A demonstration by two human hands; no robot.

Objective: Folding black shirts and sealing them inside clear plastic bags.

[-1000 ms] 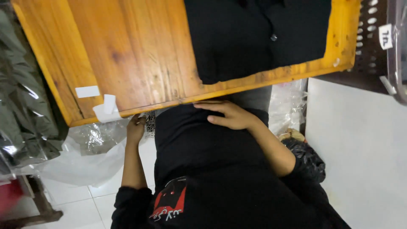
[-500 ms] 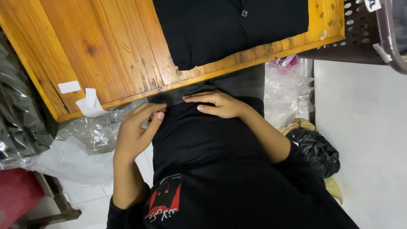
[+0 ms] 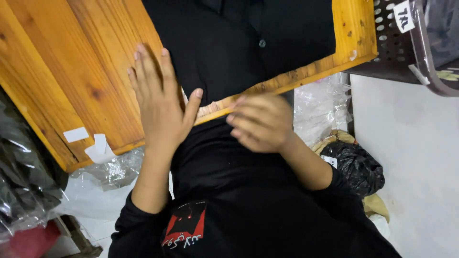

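A black buttoned garment [image 3: 248, 43] lies flat on a wooden table [image 3: 71, 71], reaching its near edge. My left hand [image 3: 160, 102] is raised over the table with fingers spread, next to the garment's left side, holding nothing. My right hand [image 3: 260, 122] hovers at the table's near edge just below the garment, fingers loosely curled and blurred; nothing is in it. Below the hands I see my own black shirt with a red print [image 3: 184, 229].
Two white paper labels [image 3: 88, 141] stick to the table's near left corner. A dark perforated plastic basket [image 3: 406, 43] stands at the right. Clear plastic bags [image 3: 103, 172] and a black bag [image 3: 356, 165] lie on the white floor. Bagged dark clothes [image 3: 24, 172] hang left.
Both hands rose from my waist toward the table. The left hand opened and moved up over the wood beside the garment; the right lifted to the table edge.
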